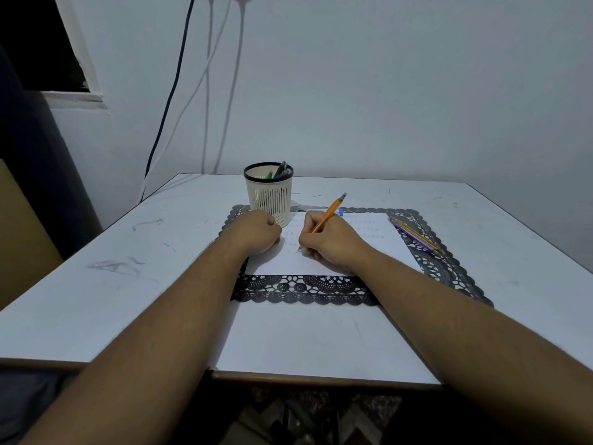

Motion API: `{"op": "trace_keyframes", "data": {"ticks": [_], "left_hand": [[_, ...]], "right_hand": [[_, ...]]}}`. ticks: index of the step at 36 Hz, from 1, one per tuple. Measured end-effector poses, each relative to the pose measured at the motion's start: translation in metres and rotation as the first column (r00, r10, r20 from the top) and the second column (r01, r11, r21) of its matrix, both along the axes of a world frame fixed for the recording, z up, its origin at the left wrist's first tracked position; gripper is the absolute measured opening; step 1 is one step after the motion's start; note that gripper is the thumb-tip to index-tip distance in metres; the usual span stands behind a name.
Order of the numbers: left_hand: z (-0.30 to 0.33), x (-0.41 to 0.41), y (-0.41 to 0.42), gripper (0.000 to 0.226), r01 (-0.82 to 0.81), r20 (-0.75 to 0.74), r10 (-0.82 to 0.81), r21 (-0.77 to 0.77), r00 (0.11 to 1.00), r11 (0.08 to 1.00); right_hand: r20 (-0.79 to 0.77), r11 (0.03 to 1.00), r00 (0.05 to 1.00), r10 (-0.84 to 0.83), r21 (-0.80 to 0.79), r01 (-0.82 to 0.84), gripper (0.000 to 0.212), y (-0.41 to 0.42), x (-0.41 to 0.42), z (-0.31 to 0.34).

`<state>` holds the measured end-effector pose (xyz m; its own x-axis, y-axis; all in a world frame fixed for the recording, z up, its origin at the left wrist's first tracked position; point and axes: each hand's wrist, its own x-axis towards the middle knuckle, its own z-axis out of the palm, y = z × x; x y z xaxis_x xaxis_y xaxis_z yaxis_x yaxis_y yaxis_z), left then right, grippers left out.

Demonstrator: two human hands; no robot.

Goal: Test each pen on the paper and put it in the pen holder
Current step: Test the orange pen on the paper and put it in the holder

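Closest to the camera you've got both bare forearms reaching out over the white table, crossing the front edge of a black lace-pattern placemat. On top of the mat sits the sheet of white paper, with faint rows of marks near its far end. The right hand is curled around an orange pen in a normal writing grip, tip down on the paper and the grey cap end tilting up and away. The left hand is balled into a loose fist, holding nothing, resting on the paper's left edge just in front of the pen holder. Off to the right, a few more pens (purple, yellowish) lie together on the mat beside the paper. Behind the right hand there's a blue-capped pen lying flat at the paper's far edge. Then the cream slotted pen holder with the black rim, standing at the mat's far left corner with a couple of pens already in it. Cables hang down the wall behind.
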<state>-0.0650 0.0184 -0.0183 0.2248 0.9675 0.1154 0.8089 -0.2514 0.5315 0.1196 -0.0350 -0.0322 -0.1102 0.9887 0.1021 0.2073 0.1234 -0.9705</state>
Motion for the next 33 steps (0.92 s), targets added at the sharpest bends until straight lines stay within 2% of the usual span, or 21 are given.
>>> {"op": "trace_keyframes", "data": {"ticks": [4, 9, 17, 27, 33], "left_hand": [[0.0008, -0.001, 0.0004, 0.027, -0.004, -0.003, 0.004, -0.002, 1.0, 1.0], [0.0019, -0.0011, 0.0007, 0.027, 0.002, 0.002, -0.002, -0.004, 1.0, 1.0], [0.0001, 0.0001, 0.0003, 0.027, -0.007, 0.006, 0.007, 0.0, 1.0, 1.0], [0.0001, 0.0, -0.0003, 0.027, -0.006, 0.014, 0.006, -0.004, 1.0, 1.0], [0.0007, -0.0006, 0.0003, 0.027, -0.004, 0.007, 0.004, -0.004, 1.0, 1.0]], "right_hand": [[-0.032, 0.999, 0.998, 0.05, -0.016, -0.05, 0.029, -0.0009, -0.0009, 0.0011], [-0.088, 1.0, 0.996, -0.019, 0.01, 0.02, 0.027, -0.0018, 0.0043, 0.0026], [-0.032, 1.0, 0.999, 0.008, -0.012, -0.008, 0.03, -0.0038, 0.0041, 0.0025], [0.016, 0.999, 0.999, -0.047, -0.001, 0.047, 0.03, -0.0057, 0.0021, 0.0045], [0.041, 0.999, 0.999, -0.035, 0.001, 0.035, 0.025, -0.0068, 0.0014, 0.0059]]}}
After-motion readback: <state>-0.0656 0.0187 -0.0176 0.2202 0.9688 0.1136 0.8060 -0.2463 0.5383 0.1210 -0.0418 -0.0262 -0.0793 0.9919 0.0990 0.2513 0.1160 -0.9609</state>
